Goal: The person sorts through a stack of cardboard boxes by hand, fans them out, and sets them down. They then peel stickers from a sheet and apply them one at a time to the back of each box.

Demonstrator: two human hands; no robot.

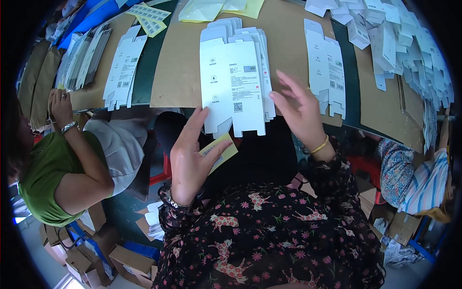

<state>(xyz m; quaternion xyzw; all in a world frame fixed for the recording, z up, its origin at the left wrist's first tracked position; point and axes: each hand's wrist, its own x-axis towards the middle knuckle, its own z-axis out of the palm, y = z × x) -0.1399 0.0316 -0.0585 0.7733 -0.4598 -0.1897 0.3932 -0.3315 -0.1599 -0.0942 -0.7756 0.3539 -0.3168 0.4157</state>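
The left hand (190,161) is pinching a small yellow sheet (219,151) between thumb and fingers (195,126), the sheet jutting out to the right of the thumb. The right hand (301,113) is hovering with released, spread fingers (288,84), holding nothing. The stack of flat white cartons (238,77) is lying on the desk (180,67) between both hands, its lower edge just above the yellow sheet.

dark green table (149,62) carries brown cardboard sheets (180,58) and flat white cartons (236,77).
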